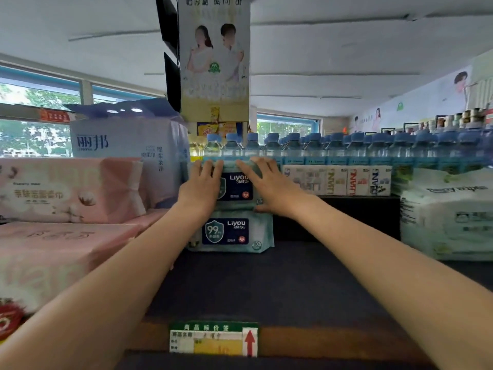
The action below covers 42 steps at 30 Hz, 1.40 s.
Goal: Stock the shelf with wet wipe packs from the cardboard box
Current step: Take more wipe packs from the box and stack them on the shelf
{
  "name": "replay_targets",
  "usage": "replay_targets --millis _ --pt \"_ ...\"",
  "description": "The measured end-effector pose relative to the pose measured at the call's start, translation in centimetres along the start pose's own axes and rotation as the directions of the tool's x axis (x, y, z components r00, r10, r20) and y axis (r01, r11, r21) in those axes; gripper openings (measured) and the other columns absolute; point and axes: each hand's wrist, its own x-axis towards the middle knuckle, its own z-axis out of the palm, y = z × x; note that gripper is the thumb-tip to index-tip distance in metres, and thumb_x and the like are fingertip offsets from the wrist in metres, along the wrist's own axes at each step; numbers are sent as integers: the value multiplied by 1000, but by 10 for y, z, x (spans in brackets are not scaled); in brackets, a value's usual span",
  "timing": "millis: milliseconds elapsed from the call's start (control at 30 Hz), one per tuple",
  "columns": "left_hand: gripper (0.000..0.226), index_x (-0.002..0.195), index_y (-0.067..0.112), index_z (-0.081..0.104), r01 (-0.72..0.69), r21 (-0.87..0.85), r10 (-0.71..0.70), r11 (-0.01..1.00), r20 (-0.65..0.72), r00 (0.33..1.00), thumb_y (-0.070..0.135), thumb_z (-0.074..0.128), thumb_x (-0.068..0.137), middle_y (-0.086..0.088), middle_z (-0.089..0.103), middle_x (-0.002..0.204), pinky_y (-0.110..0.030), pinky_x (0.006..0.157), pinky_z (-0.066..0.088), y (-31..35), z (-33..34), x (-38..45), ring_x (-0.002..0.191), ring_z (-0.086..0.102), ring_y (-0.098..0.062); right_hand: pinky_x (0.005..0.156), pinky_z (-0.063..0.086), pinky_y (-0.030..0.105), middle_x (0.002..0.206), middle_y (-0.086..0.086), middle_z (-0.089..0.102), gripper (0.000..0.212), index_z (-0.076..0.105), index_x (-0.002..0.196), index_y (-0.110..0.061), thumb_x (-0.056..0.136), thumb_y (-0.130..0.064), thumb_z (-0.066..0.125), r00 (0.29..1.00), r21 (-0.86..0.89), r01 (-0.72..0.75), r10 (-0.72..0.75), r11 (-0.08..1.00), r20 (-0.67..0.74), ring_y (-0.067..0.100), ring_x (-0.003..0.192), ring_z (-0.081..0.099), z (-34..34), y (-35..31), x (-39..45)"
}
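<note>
Two teal wet wipe packs with dark blue labels are stacked at the back of the dark shelf [266,284]. The lower wet wipe pack [232,233] lies flat on the shelf. The upper wet wipe pack [236,186] rests on top of it. My left hand [202,186] is pressed against the upper pack's left side and my right hand [266,182] against its right side and top, so both hold it. The cardboard box is out of view.
Pink tissue packs [66,190] and a lilac tissue bundle [128,145] fill the left. White wipe packs [448,214] sit on the right. Rows of blue-capped water bottles [373,148] stand behind. A price tag [213,339] hangs on the shelf's front edge.
</note>
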Motion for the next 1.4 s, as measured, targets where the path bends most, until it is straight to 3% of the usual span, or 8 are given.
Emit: replay_targets --millis 233,367,533,667,767,1000,1167,1400 --pt "90 147 6 -15 -76 73 74 994 26 997 22 54 91 -8 -19 157 -49 117 5 19 -8 -30 144 -15 -31 115 12 52 155 12 -9 102 -7 149 -24 80 -26 70 993 -91 -117 117 989 -12 35 143 -7 -10 -16 -13" --pt "75 146 11 12 -99 -293 74 951 -94 993 25 56 87 -12 5 155 -50 114 15 51 -35 -53 143 8 -35 114 15 49 155 11 3 77 18 146 -19 84 -24 63 983 -125 -178 170 976 -73 32 143 2 -38 -16 -58" --pt "45 129 10 38 -129 -914 -18 384 -147 989 17 54 88 -11 38 135 -44 100 33 161 -79 -123 125 37 -31 108 24 46 148 12 21 49 45 129 -14 84 -27 60 870 -202 -492 483 847 -98 31 137 16 -88 2 -196" --pt "43 127 11 39 -279 -917 326 286 -181 928 18 53 87 -9 40 133 -43 101 34 264 -91 -236 124 38 -28 106 24 42 144 11 24 41 49 123 -13 87 -31 55 634 -308 -740 773 598 -25 29 134 16 -140 -16 -367" --pt "45 129 12 38 -459 -861 669 218 -211 713 23 53 87 -10 37 134 -45 100 36 327 -108 -349 124 37 -31 107 25 44 144 9 22 34 49 118 -15 88 -30 55 324 -403 -863 946 304 18 29 135 14 -180 -65 -516" --pt "51 131 8 34 -492 -784 921 -378 -263 -289 20 56 87 -12 33 134 -44 93 42 392 -186 -634 117 48 -35 102 34 42 134 13 29 51 39 133 -16 88 -34 56 -496 -496 -774 864 -394 87 34 126 26 -247 -259 -806" --pt "62 140 10 24 -388 -781 815 -489 -251 -522 17 56 88 -11 31 138 -45 88 44 401 -213 -800 112 51 -38 98 36 42 130 17 34 50 41 128 -9 86 -30 61 -747 -463 -608 663 -645 58 36 124 32 -283 -382 -944" --pt "73 148 21 13 -503 -759 768 -412 8 -641 14 53 88 -6 27 149 -41 93 43 423 -179 -968 124 47 -33 66 42 22 96 1 56 41 50 104 -13 79 -40 69 -818 -196 -541 458 -818 347 20 101 53 -233 -470 -1065"
